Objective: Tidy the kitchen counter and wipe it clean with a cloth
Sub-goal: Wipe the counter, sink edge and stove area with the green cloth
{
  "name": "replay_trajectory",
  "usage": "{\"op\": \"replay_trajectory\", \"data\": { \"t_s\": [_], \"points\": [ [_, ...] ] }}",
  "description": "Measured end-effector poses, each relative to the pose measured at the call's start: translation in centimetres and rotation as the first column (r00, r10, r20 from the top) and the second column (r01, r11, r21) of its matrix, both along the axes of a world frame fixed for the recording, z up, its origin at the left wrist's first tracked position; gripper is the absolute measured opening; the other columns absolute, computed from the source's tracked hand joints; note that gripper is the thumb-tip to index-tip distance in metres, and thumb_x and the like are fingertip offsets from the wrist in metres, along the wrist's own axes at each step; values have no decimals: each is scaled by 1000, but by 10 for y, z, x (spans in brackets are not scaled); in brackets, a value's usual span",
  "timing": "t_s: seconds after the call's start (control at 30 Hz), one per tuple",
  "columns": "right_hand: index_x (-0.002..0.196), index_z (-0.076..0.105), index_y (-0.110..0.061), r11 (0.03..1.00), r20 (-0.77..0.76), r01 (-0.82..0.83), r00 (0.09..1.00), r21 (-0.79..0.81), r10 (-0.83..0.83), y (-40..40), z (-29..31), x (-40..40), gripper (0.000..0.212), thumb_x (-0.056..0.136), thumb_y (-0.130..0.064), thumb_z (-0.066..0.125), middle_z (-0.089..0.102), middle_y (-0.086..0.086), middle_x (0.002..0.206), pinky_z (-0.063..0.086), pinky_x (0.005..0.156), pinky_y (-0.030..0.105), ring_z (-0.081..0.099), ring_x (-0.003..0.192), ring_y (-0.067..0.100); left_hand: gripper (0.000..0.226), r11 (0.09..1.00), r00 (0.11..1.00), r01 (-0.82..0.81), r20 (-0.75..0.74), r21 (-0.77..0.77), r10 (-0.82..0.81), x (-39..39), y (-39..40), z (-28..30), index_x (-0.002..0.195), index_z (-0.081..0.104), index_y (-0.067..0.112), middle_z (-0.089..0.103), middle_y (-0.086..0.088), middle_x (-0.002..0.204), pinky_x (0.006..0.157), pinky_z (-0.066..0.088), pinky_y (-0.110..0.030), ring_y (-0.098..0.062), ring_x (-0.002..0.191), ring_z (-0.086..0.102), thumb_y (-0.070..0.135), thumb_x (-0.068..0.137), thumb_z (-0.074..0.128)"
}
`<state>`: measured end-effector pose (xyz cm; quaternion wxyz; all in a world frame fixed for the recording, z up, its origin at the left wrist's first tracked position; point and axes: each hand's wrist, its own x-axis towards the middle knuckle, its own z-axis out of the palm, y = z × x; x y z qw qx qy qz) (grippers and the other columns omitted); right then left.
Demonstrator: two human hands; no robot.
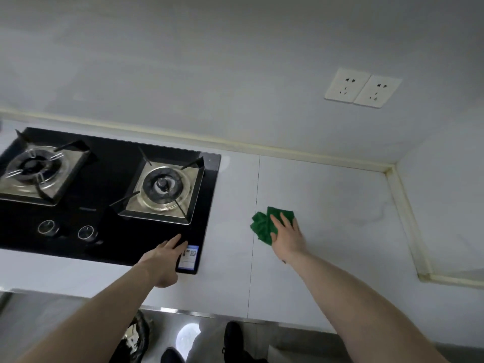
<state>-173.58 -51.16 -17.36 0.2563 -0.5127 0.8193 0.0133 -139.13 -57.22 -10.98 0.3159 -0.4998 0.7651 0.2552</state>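
Note:
A crumpled green cloth [264,224] lies on the white counter [340,210], right of the stove. My right hand [288,235] rests flat on top of the cloth, fingers spread over it and pressing it against the counter. My left hand [165,260] lies palm down on the front right corner of the black glass gas stove [117,166], fingers together and pointing toward the burner, with nothing in it.
The stove has two burners and two knobs [68,230] along its front, plus a sticker [190,256] at the corner. Two wall sockets [362,87] sit above the counter. A raised sealed ledge [408,224] bounds the counter on the right. The floor and my shoes show below.

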Motion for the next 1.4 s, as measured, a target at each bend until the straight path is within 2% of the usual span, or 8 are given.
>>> {"op": "replay_trajectory", "data": {
  "t_s": [0.17,0.37,0.53,0.7,0.83,1.07,1.2,1.4],
  "points": [
    [161,9,-33,975,-26,216,976,45,-215,-48,-7,-27,58,107,-30,31,3,-2,169,13,124,47,1,153,38,93,996,996,-77,-31,43,78,-2,1,-6,162,1,32,-14,10,168,124,25,-41,-24,157,1,21,85,54],
    [161,1,-29,963,-47,243,970,118,-239,-134,-13,-24,76,101,-17,47,1,3,168,10,124,54,3,151,43,88,994,997,-72,-7,88,73,-9,-6,-6,162,1,28,-14,8,169,125,22,-42,-28,157,0,17,89,48],
    [161,-1,-29,983,-56,93,995,158,-85,-198,-23,-6,89,94,-17,55,4,5,168,7,121,58,6,152,40,87,993,998,-45,43,106,40,-13,-8,-10,162,-3,26,-18,5,168,124,25,-43,-32,156,-1,18,91,46],
    [161,2,-29,964,-16,-236,971,126,240,-225,-25,32,75,98,-23,42,2,5,169,2,125,53,-1,154,37,85,996,998,-29,63,89,24,-14,-10,-11,162,-2,28,-16,6,168,122,29,-43,-32,156,2,21,92,47],
    [160,9,-35,922,71,-387,920,28,384,-166,-11,69,62,104,-28,33,0,-4,169,6,125,50,-8,153,37,86,993,997,-50,64,103,43,-18,-8,-5,162,-3,27,-18,6,168,123,27,-43,-32,156,-1,16,92,46],
    [159,12,-39,767,-36,-639,769,-59,638,-41,-8,46,61,102,-35,34,5,-12,168,10,126,45,0,154,30,86,992,996,-15,91,126,4,-20,-9,7,162,-4,24,-18,1,168,123,27,-47,-35,156,0,18,93,46],
    [159,12,-41,833,-85,-550,835,-61,544,-52,-12,15,60,103,-37,33,7,-13,167,12,126,43,3,154,28,86,992,994,7,108,127,-21,-19,-12,8,162,-2,25,-16,2,169,122,28,-47,-34,156,3,17,93,48],
    [159,11,-39,972,-38,-236,971,-11,235,-112,-13,-24,58,105,-36,32,5,-10,168,15,124,47,1,154,29,88,992,993,46,106,119,-59,-17,-18,7,162,-1,29,-13,3,169,121,30,-46,-33,156,5,17,93,53]
  ]
}}
